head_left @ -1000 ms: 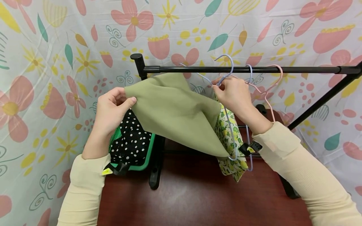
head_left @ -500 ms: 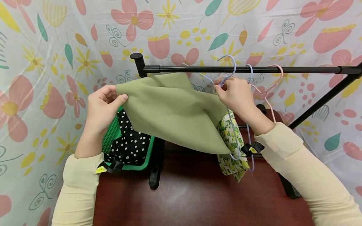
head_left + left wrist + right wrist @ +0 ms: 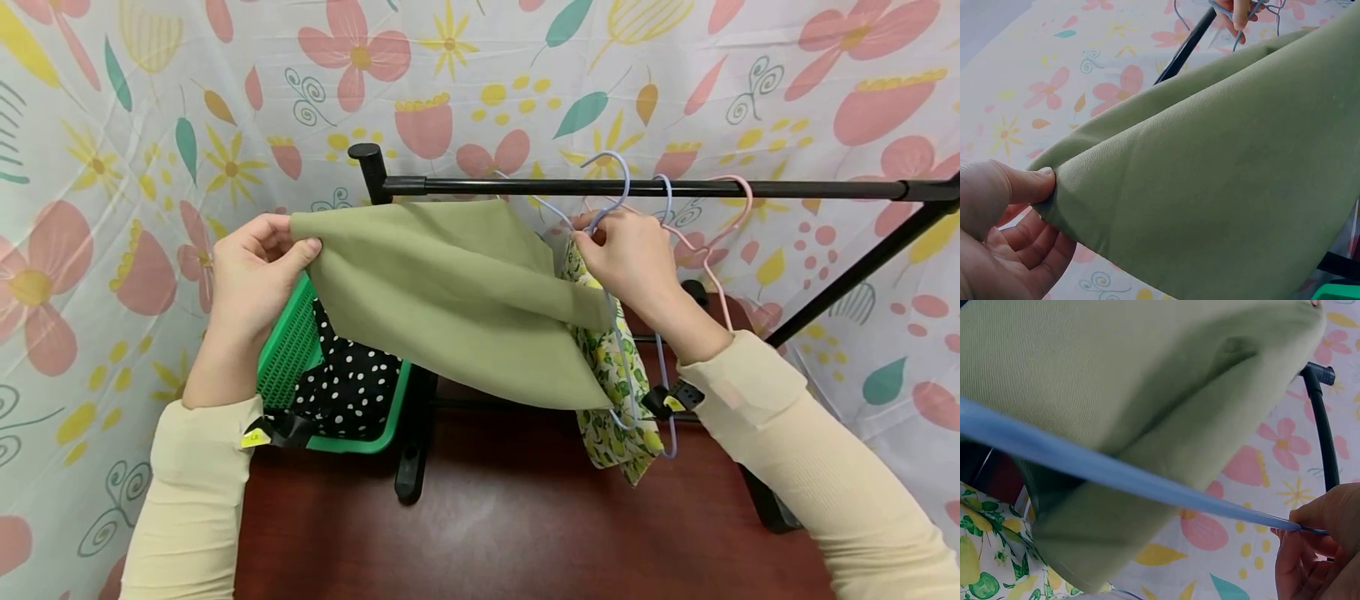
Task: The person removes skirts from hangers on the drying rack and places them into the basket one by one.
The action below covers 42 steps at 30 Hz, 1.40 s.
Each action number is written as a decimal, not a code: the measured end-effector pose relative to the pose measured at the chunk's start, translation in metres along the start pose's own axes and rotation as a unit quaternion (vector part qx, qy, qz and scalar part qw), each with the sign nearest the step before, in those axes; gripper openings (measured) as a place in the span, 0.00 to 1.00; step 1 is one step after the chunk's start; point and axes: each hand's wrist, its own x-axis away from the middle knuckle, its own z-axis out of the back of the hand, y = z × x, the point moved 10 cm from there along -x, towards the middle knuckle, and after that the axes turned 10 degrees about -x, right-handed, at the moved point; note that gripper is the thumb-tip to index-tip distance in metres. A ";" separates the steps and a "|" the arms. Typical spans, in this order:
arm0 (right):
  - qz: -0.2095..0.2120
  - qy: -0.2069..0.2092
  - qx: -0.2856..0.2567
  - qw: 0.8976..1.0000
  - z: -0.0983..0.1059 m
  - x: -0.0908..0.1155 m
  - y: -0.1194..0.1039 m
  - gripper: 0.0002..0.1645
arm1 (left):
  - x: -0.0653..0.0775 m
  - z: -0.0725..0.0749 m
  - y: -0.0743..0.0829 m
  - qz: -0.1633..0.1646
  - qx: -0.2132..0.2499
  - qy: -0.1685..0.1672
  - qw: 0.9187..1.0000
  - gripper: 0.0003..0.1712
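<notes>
Above the back-left part of the dark red bench, under the black rail, green cloth is spread in mid-air, sagging along its lower edge. Looks light, thin, soft; probably matte enough not to slip, not fragile, but likely to fold wherever unsupported. Best hold: pinch at a corner or along the edge; a mid-panel grab would likely bunch it. By the bench's left edge, green basket, black polka-dot cloth inside. Lemon-print cloth hangs just beside and partly behind the green cloth's right end. Blue hanger: slim, smooth, probably stiff and light, maybe a bit slick; take it at the neck below the hook. Its near end lies by the green cloth's lower-right corner; can't tell if they touch. Pink hanger is hooked on the rail, toward the bench's back-right corner. Right hand pinches the blue hanger's neck. Left hand pinches the green cloth's upper-left corner, thumb in front.
</notes>
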 end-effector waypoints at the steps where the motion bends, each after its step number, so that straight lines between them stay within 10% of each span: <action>1: 0.000 0.001 -0.001 1.000 0.000 0.000 0.000 0.25 | -0.001 0.000 0.000 0.001 0.000 0.000 1.000 0.07; 42: 0.010 0.002 -0.002 1.000 0.006 0.008 -0.002 0.25 | -0.019 0.034 0.010 0.023 -0.001 0.062 0.998 0.07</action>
